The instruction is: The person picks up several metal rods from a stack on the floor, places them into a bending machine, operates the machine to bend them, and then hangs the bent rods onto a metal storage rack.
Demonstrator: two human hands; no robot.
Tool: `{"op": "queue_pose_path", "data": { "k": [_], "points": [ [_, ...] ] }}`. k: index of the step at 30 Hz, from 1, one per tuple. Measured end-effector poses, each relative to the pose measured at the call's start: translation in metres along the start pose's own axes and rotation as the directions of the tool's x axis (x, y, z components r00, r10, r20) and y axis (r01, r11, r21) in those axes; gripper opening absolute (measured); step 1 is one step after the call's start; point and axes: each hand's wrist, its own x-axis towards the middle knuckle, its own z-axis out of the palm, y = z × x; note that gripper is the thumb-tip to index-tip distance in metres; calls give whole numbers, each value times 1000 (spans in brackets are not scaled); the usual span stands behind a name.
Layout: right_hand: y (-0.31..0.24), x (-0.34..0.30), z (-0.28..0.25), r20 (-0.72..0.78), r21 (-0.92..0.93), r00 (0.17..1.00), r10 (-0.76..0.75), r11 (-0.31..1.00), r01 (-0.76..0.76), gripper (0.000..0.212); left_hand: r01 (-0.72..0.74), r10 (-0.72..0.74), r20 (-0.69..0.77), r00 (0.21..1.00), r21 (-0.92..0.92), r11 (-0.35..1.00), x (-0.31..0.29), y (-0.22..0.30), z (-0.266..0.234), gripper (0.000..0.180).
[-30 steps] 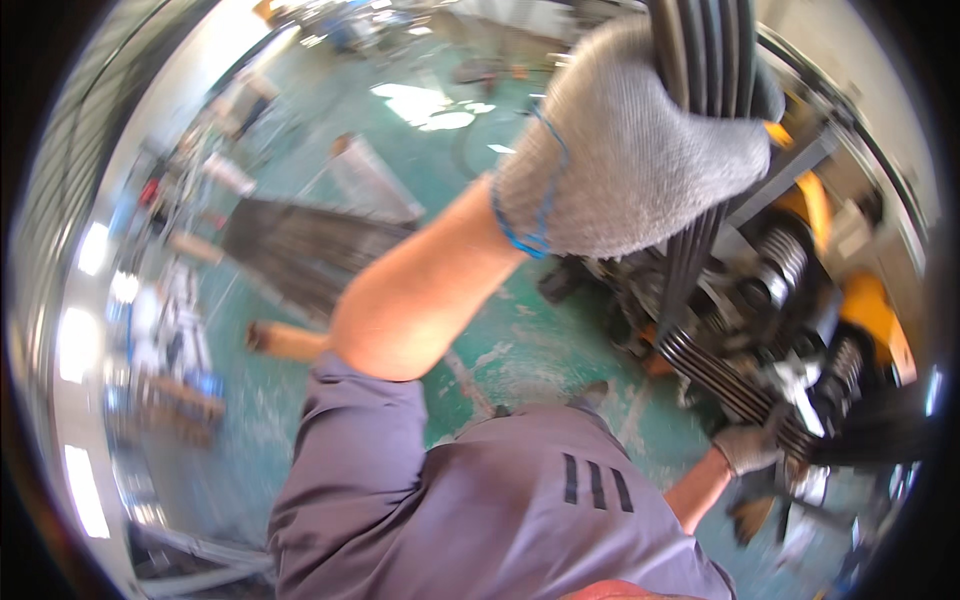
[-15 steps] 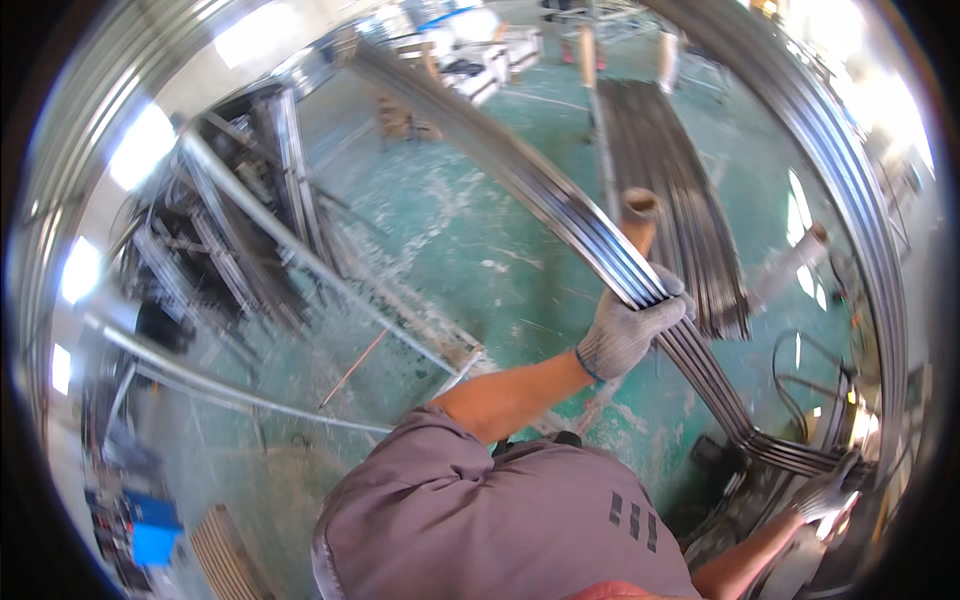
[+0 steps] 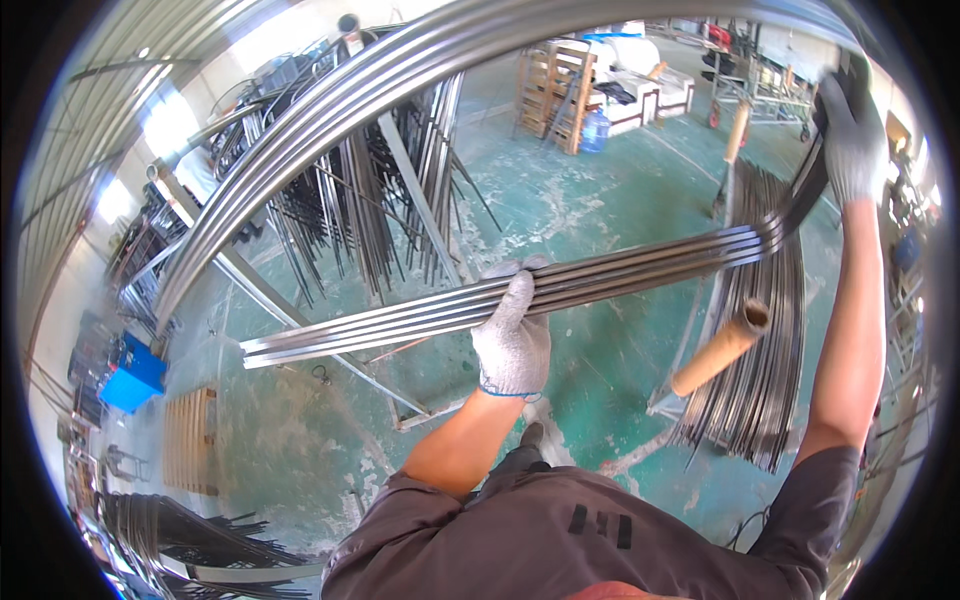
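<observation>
Bent metal tubes (image 3: 640,268) run crosswise; left hand (image 3: 515,340) grips left of their elbow (image 3: 772,233), nearer right hand (image 3: 855,145) grips beyond it.

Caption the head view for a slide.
Gloved left hand and right hand hold bent metal bars above a green floor.

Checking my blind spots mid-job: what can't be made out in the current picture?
All in the head view:
- Left hand: the middle of its fingers is hidden by the metal bars.
- Right hand: its exact hold is unclear; dark fingers blend with dark metal near the rim.
- The bars' long curve: its top is cut off by the upper edge.
- Dark metal strips: partly hidden by the cardboard tube.
</observation>
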Motion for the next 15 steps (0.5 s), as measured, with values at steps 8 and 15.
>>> {"op": "queue_pose_path", "data": {
  "k": [8, 15],
  "points": [
    [-258, 131, 165, -45, 331, 983, -179, 926, 184, 36, 77, -72, 53, 996, -99, 992, 121, 21, -46, 26],
    [-417, 180, 327, 130, 187, 907, -400, 908, 374, 32, 181, -179, 246, 953, 16, 983, 189, 38, -88, 38]
  ]
}}
